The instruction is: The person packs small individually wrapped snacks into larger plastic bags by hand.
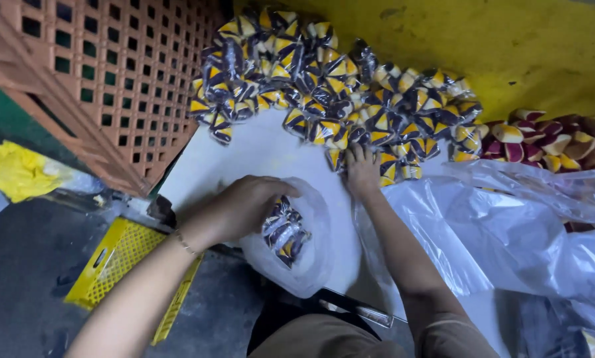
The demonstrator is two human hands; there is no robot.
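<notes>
My left hand (241,207) grips the rim of a small clear plastic bag (307,255) that holds several black-and-yellow wrapped sweets (284,233). My right hand (362,171) reaches forward, fingers resting on the near edge of a big heap of the same black-and-yellow wrapped sweets (330,83) piled on the white table (244,159). Whether its fingers have closed on any sweet is hidden by the hand.
An orange lattice crate (112,73) leans at the left. A yellow crate (122,262) lies on the dark floor below. Red-and-yellow wrapped sweets (549,139) lie at the right above a large clear plastic bag (510,225). A yellow surface (510,40) lies behind.
</notes>
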